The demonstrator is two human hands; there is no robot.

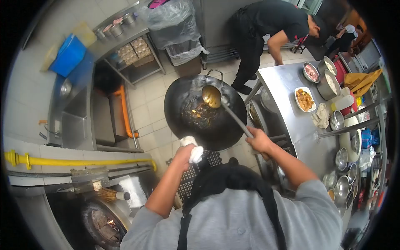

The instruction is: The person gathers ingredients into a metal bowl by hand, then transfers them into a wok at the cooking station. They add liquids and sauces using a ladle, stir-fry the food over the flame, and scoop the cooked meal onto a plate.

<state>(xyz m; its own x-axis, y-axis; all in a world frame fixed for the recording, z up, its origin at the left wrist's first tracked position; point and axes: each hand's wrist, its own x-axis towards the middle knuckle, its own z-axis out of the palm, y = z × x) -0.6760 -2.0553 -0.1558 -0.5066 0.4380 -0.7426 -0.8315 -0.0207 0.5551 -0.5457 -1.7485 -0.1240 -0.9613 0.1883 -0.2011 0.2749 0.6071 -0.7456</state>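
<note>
A large black wok [183,123] hangs in front of me over the tiled floor, with dark sauce and a few food scraps in its bottom. My left hand [186,157] is closed round a white cloth [196,153] at the wok's near rim; the cloth hides what lies under it. With its fingers wrapped round the long handle, my right hand [259,141] holds a metal ladle [212,96]. The ladle's bowl is over the far inner part of the wok and looks coated with brown sauce.
To the right stands a steel table [283,89] bearing a white dish of cooked food [305,100] and several metal bowls. A co-worker in black [271,25] bends beyond it. At lower left is a lit burner [104,225], with a bamboo brush [109,195] beside it.
</note>
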